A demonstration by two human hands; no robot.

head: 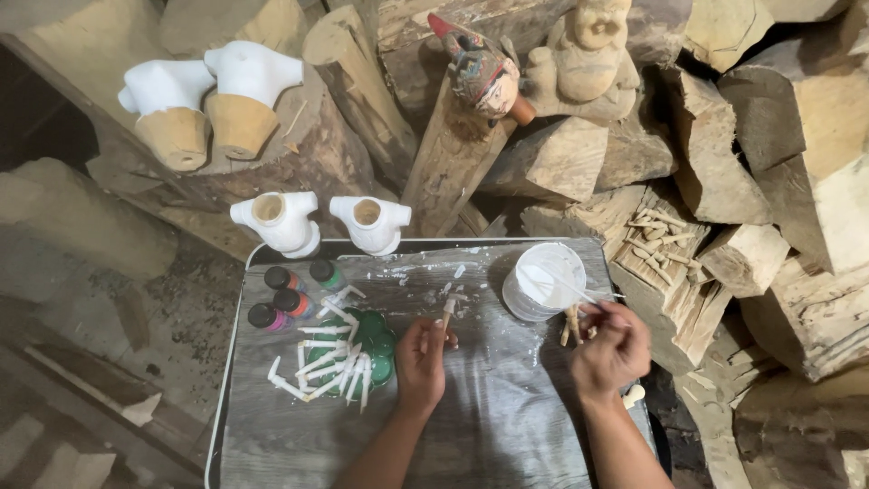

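Left hand (421,360) pinches one small wooden peg (447,311); right hand (611,349) pinches one brush (566,283) over one white paint tub (543,280); three paint bottles (291,302) lie left of the left hand.

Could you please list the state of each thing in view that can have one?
Left hand: shut on a small wooden stick, held upright.
Right hand: shut on a thin brush reaching into the tub.
White paint tub: open.
Paint bottles: capped, upright.
White-painted sticks: lying on the green dish.
White torso pieces: hollow openings showing.

four white torsos (275,220), three paint bottles (294,302), one paint tub (543,281), two hands (422,360)
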